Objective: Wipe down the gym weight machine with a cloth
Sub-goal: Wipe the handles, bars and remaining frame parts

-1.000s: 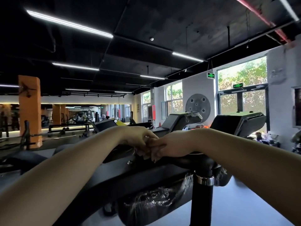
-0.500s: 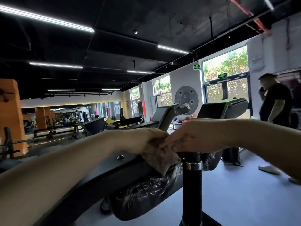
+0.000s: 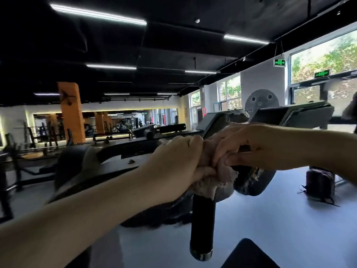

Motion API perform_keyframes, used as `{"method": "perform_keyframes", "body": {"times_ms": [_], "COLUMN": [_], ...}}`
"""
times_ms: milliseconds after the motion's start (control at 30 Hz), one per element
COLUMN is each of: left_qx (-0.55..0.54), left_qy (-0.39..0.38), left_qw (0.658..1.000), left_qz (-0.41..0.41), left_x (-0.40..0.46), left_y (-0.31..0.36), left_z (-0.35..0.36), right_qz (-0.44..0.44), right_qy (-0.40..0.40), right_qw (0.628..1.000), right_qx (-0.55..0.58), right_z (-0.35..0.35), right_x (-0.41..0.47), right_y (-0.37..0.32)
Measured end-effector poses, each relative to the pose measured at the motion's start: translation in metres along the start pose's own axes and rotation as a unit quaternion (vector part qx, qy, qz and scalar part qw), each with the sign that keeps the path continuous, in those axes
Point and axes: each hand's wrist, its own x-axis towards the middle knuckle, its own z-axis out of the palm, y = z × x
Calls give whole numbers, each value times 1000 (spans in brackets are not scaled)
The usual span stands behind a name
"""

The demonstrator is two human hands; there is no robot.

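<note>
A pale pinkish cloth (image 3: 216, 176) sits bunched at the top of a black cylindrical handle (image 3: 202, 225) of the weight machine (image 3: 123, 151), near the middle of the scene, its frayed edge hanging down over the handle's upper end. The left hand (image 3: 173, 165) grips the cloth from the left with fingers curled tight around it; the right hand (image 3: 249, 146) comes in from the right, fingers closed together and pinching the same bundle, so the two hands touch. The handle hangs below them, ending in a metal-ringed cap. The machine's dark arm runs away to the left, with a small bolt (image 3: 131, 161) on its flat top and a dark pad wrapped in plastic film (image 3: 251, 180) just right of the cloth. Two angled black pads (image 3: 293, 115) stand farther off. The floor (image 3: 270, 219) is smooth pale grey, with a dark bag (image 3: 319, 182) at right. Orange pillars (image 3: 71, 113), a mirrored far wall, bright windows (image 3: 324, 55) with green exit signs (image 3: 279, 62), and strip lights (image 3: 96, 14) on a black ceiling fill the room
</note>
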Motion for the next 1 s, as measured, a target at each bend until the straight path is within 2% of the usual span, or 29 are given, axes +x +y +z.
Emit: {"method": "perform_keyframes", "body": {"times_ms": [67, 200, 300, 400, 500, 633, 833, 1000], "left_qx": [36, 111, 180, 187, 198, 159, 164, 72], "left_qy": [-8, -16, -1, 24, 110, 169, 168, 178], "left_qw": [997, 981, 962, 950, 950, 953, 945, 959], "left_qz": [-65, -161, -207, -250, -217, -195, -226, -210], "left_x": [2, 13, 23, 22, 8, -8, -33, -60], "left_y": [19, 49, 70, 78, 72, 71, 78, 91], "left_z": [0, 5, 11, 24, 39, 48, 75, 94], "right_qz": [-68, -146, -158, -173, -177, -122, -79, -38], "right_qy": [17, 55, 80, 154, 254, 291, 337, 328], "right_qw": [997, 983, 974, 960, 927, 919, 915, 931], "right_qx": [-20, -96, -144, -156, -213, -238, -209, -160], "right_z": [-2, -2, -1, 14, 36, 63, 102, 133], "right_x": [-6, -18, -29, -35, -35, -37, -49, -57], "right_y": [11, 32, 51, 58, 52, 43, 24, 10]}}
